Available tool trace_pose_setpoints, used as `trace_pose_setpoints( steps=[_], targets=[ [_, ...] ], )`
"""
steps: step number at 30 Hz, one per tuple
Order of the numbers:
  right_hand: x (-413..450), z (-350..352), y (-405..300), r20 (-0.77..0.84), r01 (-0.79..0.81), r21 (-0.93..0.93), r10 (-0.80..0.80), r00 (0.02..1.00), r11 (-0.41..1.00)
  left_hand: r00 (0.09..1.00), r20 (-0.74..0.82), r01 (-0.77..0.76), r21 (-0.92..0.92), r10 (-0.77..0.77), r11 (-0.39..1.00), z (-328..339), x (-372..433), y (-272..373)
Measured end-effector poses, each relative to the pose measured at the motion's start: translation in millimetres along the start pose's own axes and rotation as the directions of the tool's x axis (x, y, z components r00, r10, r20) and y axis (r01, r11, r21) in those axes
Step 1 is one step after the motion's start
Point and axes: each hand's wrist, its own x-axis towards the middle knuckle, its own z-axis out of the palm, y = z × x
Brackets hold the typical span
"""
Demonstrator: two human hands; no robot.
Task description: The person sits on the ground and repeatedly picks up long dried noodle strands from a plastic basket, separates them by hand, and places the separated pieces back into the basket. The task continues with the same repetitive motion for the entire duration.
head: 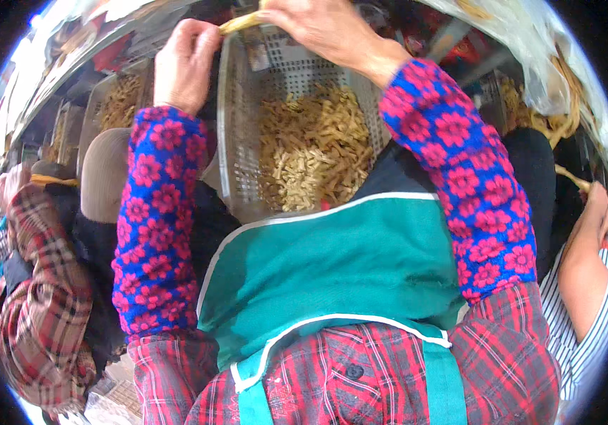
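Note:
My left hand (188,66) pinches one end of a pale yellow, twisted strip (240,24) between thumb and fingers, at the top of the view. On the strip's other end is my right hand (320,26), its upper part cut off by the picture's edge. Both hands are above the far end of a grey perforated plastic basket (237,133). Inside the basket lies a heap of short yellow-brown knotted pieces (317,143), paler at the near side. What the pieces are made of I cannot tell.
Co-workers sit close on both sides; one hand (596,204) at right holds a similar strip. More baskets of pieces (120,101) stand at left. Long strips (559,122) and clear plastic sheeting (537,53) lie at upper right. The green apron (335,265) covers my lap.

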Motion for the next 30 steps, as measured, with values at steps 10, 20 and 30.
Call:
trace_pose_setpoints(
  steps=[10, 20, 30],
  targets=[
    [-155, -90, -7, 0.174, -0.738, 0.503, 0.784, 0.596, 0.449, 0.821, 0.497, 0.320, 0.004, -0.279, 0.947, 13, -130, -14],
    [-307, -92, 65, -0.032, -0.750, 0.585, 0.933, 0.359, 0.309, 0.880, 0.377, 0.356, -0.125, -0.288, 0.926, 22, -137, 15],
    [-113, -119, -42, -0.115, -0.661, 0.349, 0.731, 0.673, 0.664, 0.959, 0.171, 0.256, -0.197, -0.224, 0.946, 7, -154, 15]
  ],
)
